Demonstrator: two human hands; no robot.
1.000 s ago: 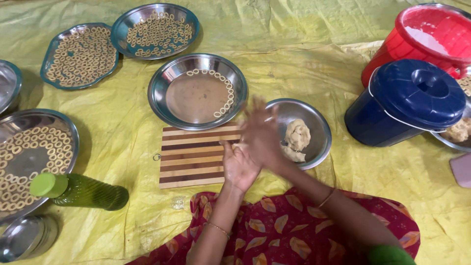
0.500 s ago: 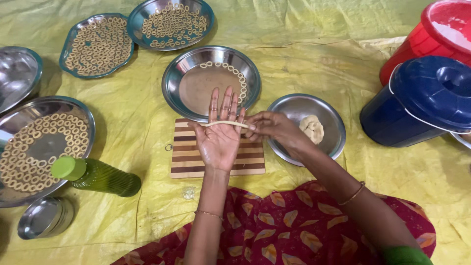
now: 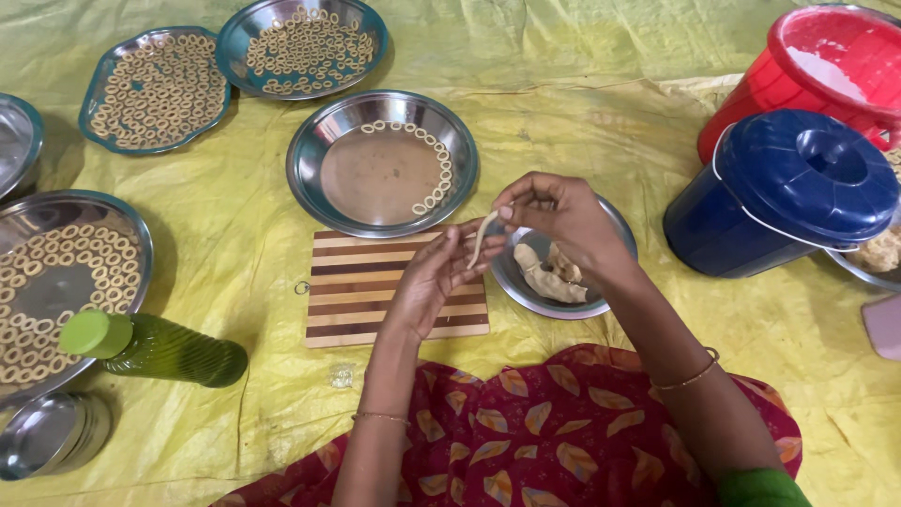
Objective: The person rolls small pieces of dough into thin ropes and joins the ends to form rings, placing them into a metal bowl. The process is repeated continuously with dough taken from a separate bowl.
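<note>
Yellow plastic sheeting (image 3: pixel 582 122) covers the floor, with steel plates spread over it. At far left a plate (image 3: pixel 66 272) is crowded with small dough rings, and just below it a green bottle (image 3: pixel 155 347) lies on its side. Further up, two more filled plates (image 3: pixel 155 89) (image 3: pixel 305 42) sit side by side. Near the middle, a plate (image 3: pixel 380 169) has rings only along its right rim, and just below it lies a striped wooden board (image 3: pixel 361 282).

Above the board's right edge, the left hand (image 3: pixel 432 282) is half open, fingers loosely curled, its fingertips touching the lower end of a thin dough strand (image 3: pixel 481 237). The strand runs nearly upright, tilted slightly rightward at the top, where the right hand (image 3: pixel 558 221) pinches it between thumb and fingertips. Both hands are on the strand; the right has the firmer grip.

Under the right hand, a small steel bowl (image 3: pixel 601 291) holds dough lumps. Further right stand a lidded blue bucket (image 3: pixel 788 188) and a red bucket (image 3: pixel 817 75).
</note>
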